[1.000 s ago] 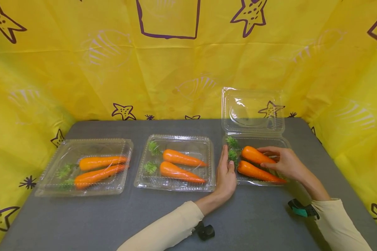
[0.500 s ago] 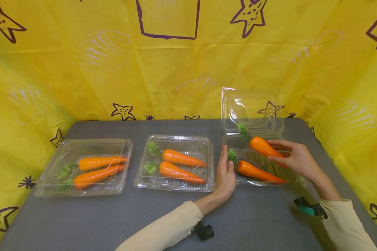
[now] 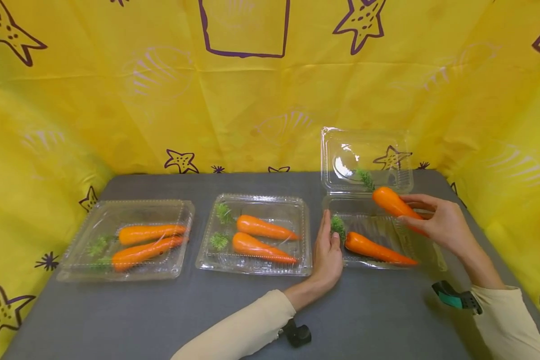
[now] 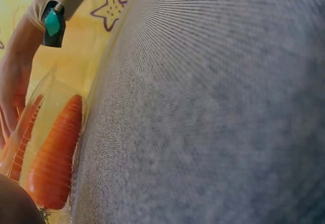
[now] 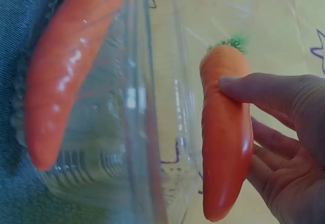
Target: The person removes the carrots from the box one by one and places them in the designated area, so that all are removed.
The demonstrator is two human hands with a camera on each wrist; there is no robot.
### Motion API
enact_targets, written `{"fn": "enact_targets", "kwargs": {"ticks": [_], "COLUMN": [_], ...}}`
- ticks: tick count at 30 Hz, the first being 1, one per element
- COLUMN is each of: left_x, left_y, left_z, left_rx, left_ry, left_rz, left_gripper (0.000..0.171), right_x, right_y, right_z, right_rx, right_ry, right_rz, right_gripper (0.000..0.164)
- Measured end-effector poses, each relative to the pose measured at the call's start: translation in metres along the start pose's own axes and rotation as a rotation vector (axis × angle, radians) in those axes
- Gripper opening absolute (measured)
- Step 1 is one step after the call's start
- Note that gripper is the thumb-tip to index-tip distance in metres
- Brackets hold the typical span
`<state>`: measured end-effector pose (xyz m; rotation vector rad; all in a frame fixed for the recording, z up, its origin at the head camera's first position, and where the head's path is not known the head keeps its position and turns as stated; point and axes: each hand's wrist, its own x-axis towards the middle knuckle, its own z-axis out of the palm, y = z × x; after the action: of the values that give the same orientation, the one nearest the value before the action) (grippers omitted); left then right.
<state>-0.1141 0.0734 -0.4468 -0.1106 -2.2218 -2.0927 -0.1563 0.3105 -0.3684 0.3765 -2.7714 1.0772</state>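
My right hand (image 3: pixel 445 222) pinches an orange carrot (image 3: pixel 390 201) with a green top, thumb on one side and fingers on the other. In the right wrist view this carrot (image 5: pixel 226 132) hangs apart from the clear wall of the plastic box. The clear hinged box (image 3: pixel 378 200) on the right has its lid (image 3: pixel 364 160) raised at the back. A second carrot (image 3: pixel 373 247) lies inside it, tip to the right. My left hand (image 3: pixel 328 255) rests against the box's left side with straight fingers. In the left wrist view, the lying carrot (image 4: pixel 56 155) shows through the plastic.
Left of my left hand stands a closed clear box (image 3: pixel 256 270) holding two carrots (image 3: pixel 265 227). Another closed box (image 3: pixel 117 276) with two carrots (image 3: pixel 150 233) is farther left. All stand on a grey table (image 3: pixel 162 310) before a yellow patterned cloth (image 3: pixel 252 100).
My right hand has lifted the upper carrot out of the right box, moving it up and to the right. The left hand has kept its place at the box's side.
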Motion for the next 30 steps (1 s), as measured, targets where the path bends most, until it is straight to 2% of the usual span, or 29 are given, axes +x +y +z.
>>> {"fn": "enact_targets", "kwargs": {"ticks": [5, 8, 13, 16, 19, 23, 30], "left_x": [0.0, -0.001, -0.002, -0.002, -0.002, -0.002, -0.002], "left_y": [0.0, 0.001, 0.002, 0.003, 0.003, 0.003, 0.003], "left_z": [0.0, 0.001, 0.001, 0.002, 0.002, 0.003, 0.003], "left_rx": [0.0, -0.005, -0.01, -0.012, -0.014, -0.014, -0.01], "left_ry": [0.006, 0.013, 0.017, 0.021, 0.026, 0.03, 0.033], "left_rz": [0.005, 0.005, 0.002, 0.002, 0.005, 0.006, -0.005], "left_gripper": [0.056, 0.056, 0.056, 0.056, 0.056, 0.055, 0.056], "right_x": [0.004, 0.007, 0.012, 0.015, 0.017, 0.016, 0.011], "right_y": [0.004, 0.009, 0.018, 0.024, 0.033, 0.049, 0.075], "right_z": [-0.009, -0.014, -0.02, -0.024, -0.029, -0.034, -0.033], "right_rx": [0.028, 0.11, 0.254, 0.303, 0.342, 0.349, 0.425], "right_ry": [0.053, 0.101, 0.237, 0.338, 0.4, 0.404, 0.33], "right_rz": [0.044, 0.071, 0.155, 0.21, 0.275, 0.353, 0.4], "right_gripper": [0.048, 0.048, 0.048, 0.048, 0.048, 0.042, 0.034]}}
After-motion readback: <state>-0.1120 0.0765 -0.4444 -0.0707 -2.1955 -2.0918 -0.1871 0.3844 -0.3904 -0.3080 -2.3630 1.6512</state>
